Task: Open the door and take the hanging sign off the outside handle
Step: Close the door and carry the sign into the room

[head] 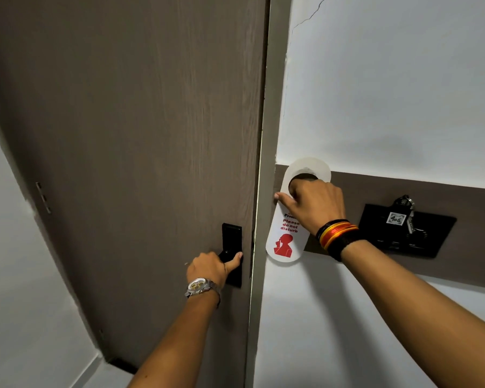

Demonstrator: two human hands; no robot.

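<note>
Left grip [210,268] clenched around black door handle [231,254]; right grip [314,204] grasping hanging sign [287,239], fingers through its hole.

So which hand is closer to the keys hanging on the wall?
Right. The right hand holds the sign just left of the keys; the left hand grips the door handle, farther away.

The tall grey-brown wood-grain door [123,135] fills the view from 9 to 12 o'clock, its latch edge against the frame. Its black rectangular handle plate [232,242] sits low near that edge. The white card door-hanger sign [287,242], red "Please do not disturb" lettering and figure, hangs upright just at 3 o'clock of it.
</note>
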